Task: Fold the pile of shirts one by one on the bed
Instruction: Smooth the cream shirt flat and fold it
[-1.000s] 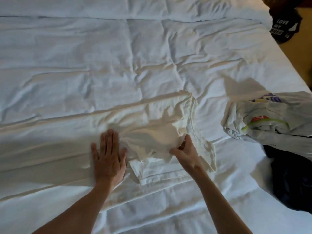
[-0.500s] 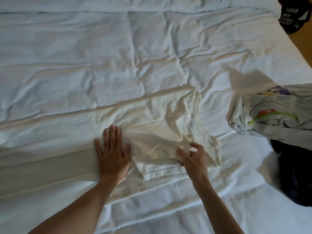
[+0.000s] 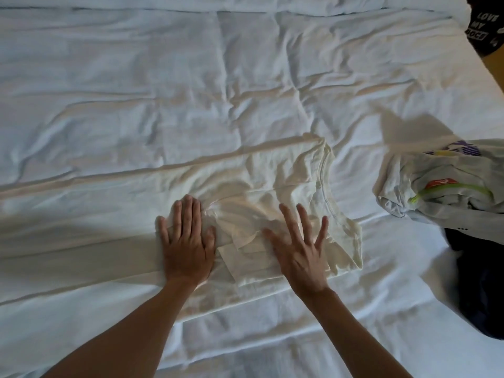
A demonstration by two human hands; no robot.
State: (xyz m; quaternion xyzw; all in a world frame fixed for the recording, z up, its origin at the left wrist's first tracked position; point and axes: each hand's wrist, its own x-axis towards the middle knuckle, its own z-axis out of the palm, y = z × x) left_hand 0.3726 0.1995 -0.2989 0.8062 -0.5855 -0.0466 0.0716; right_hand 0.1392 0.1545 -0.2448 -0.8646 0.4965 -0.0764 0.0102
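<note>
A cream-white shirt (image 3: 289, 186) lies spread on the white bed (image 3: 136, 91), its collar toward the right and one sleeve folded in over the body. My left hand (image 3: 188, 241) presses flat on the shirt's left part, fingers straight and together. My right hand (image 3: 300, 246) lies flat on the folded sleeve area with fingers spread wide, holding nothing. At the right edge sits the pile of shirts: a white one with coloured print (image 3: 441, 186) on top of a dark navy one (image 3: 482, 282).
A black shirt with white lettering (image 3: 482, 28) lies at the bed's far right corner, beside a strip of brown floor (image 3: 496, 64). The wrinkled white duvet stretches wide to the left and far side.
My right hand let go of the shirt fabric it was pinching and now lies flat with fingers spread on it. The folded sleeve has settled. My left hand stays pressed in place.
</note>
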